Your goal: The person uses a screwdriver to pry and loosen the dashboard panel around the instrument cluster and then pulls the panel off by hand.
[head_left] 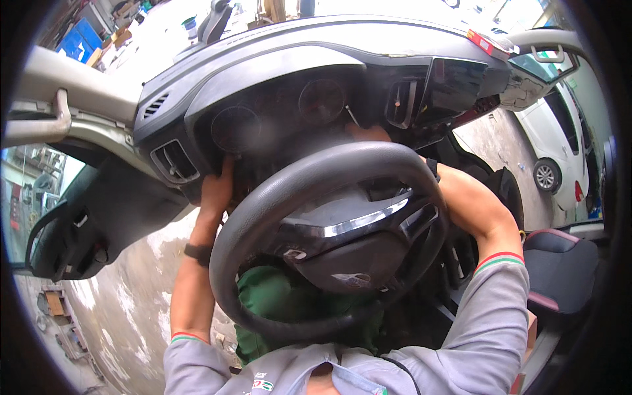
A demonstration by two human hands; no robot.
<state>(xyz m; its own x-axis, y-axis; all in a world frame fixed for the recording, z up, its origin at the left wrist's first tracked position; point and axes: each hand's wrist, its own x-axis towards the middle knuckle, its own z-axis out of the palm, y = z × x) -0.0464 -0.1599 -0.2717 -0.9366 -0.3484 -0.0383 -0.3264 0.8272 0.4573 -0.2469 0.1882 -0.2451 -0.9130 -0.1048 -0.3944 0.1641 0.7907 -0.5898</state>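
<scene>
I sit behind a black steering wheel (332, 161) with both arms reaching around it to the dashboard. My left hand (218, 187) is at the lower left edge of the instrument cluster (280, 112), one finger pointing up; the rest of its fingers are hidden or blurred. Behind the wheel's upper rim, my right hand (370, 133) is at the cluster's lower right corner. A thin pale rod (353, 116) sticks up from its fingers toward the right-hand gauge. Its lower end is hidden, so its kind is unclear. The cluster looks dark, with two round gauges.
Air vents (174, 161) flank the cluster, and a dark screen (453, 84) stands right of it. On the dashboard top lies a red box (484, 43). The left door (99, 224) hangs open over a worn floor. A seat (559, 270) is at right; a white car (559, 145) stands outside.
</scene>
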